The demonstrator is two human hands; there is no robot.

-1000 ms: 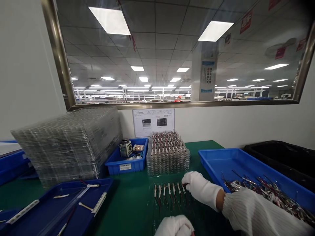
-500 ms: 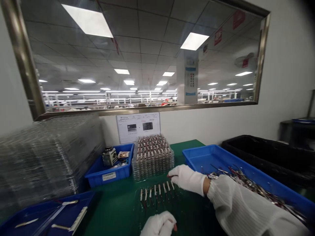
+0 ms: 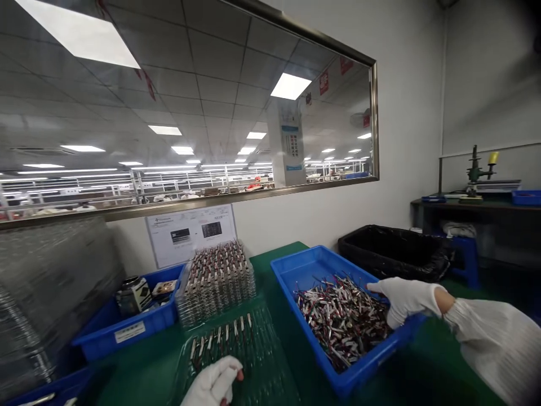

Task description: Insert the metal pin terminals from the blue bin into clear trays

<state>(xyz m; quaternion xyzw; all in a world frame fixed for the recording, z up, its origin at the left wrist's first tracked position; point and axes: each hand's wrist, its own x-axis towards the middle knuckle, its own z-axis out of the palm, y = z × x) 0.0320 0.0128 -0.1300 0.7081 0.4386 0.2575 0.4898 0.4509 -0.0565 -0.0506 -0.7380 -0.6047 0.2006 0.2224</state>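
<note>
My right hand [image 3: 408,299], in a white glove with bare fingertips, is at the right side of a blue bin [image 3: 302,332]. One finger stretches left over the heaped small wired parts [image 3: 338,316], apart from the lower fingers; no part shows in it. At the bottom my left hand [image 3: 213,383], gloved alike, is curled closed at the near edge of a clear tray [image 3: 270,352]; what its fingers hold, if anything, is hidden. Several slim pale parts with dark leads [image 3: 226,334] lie in a row across that tray.
Behind the tray stands a stack of filled clear trays [image 3: 217,287]. A smaller blue box [image 3: 152,324] holds a jar. Clear trays [image 3: 51,293] are piled at left. A black lined bin [image 3: 393,251] sits beyond the blue bin; a printed sheet [image 3: 192,231] leans on the wall.
My view has swung to the right. My right hand has gone from the row of parts on the tray to the blue bin. My left hand stays curled by the tray.
</note>
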